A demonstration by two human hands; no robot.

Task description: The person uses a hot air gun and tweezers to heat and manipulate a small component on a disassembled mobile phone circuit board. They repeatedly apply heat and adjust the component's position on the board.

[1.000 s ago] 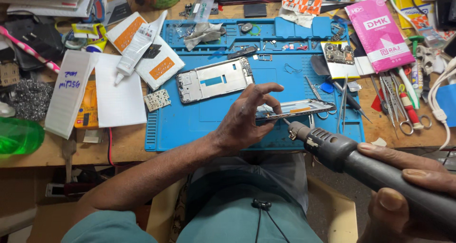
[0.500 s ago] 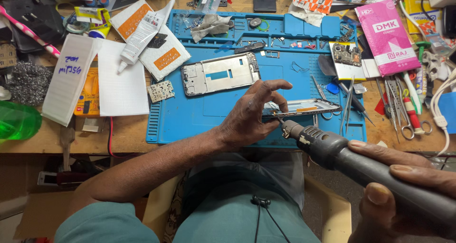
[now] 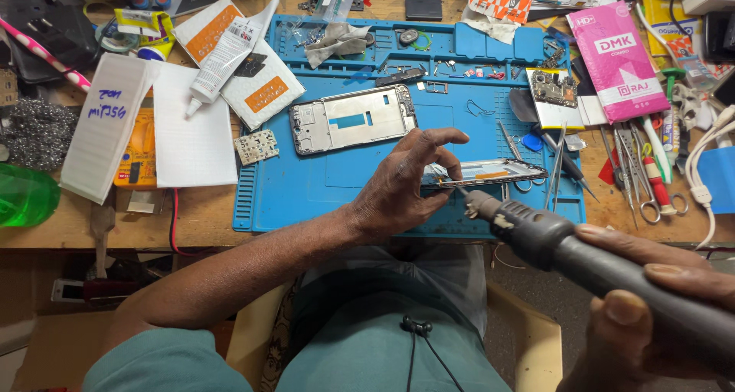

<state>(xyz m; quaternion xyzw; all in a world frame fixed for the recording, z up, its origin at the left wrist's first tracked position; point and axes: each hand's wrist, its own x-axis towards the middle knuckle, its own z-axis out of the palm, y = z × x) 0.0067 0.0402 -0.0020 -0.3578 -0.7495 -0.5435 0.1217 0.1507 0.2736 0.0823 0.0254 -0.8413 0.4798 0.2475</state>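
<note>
Two hands work near the blue mat's [image 3: 306, 189] front edge: the left hand [image 3: 398, 189] pinches a phone frame [image 3: 490, 171] on edge, the right hand [image 3: 651, 285] grips a rotary tool [image 3: 551, 239], tip touching it. Grinding seems underway; steady, light pressure comes next.

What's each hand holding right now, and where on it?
Left hand pinches the phone frame by its left end, on the blue mat. Right hand grips the rotary tool around the rear of its body.
</note>
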